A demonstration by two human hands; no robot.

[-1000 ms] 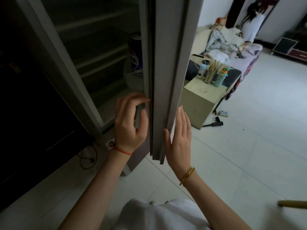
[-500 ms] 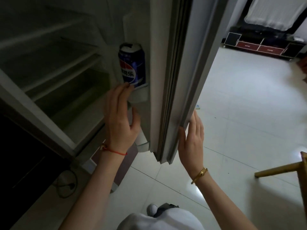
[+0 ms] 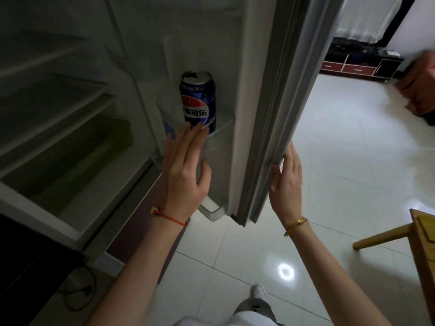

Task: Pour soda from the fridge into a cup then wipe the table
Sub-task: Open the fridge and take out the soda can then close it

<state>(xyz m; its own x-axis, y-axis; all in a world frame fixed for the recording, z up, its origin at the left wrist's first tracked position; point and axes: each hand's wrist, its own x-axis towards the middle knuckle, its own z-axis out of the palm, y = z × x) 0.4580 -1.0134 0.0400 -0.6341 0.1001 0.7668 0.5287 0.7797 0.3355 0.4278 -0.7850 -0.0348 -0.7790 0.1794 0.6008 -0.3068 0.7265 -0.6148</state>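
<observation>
My left hand (image 3: 186, 175) reaches into the open fridge (image 3: 70, 137) with its fingers straight and loose, the fingertips (image 3: 195, 130) just at the bottom of the blue soda can (image 3: 199, 102), which stands upright on the door shelf (image 3: 223, 124). My right hand (image 3: 287, 182) lies flat and released against the outer edge of the fridge door (image 3: 266, 90), gripping nothing.

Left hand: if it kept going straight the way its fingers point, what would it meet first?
Most likely the soda can on the fridge door shelf; the left hand reaches toward its base, fingertips overlapping it, though contact is unclear.
</observation>
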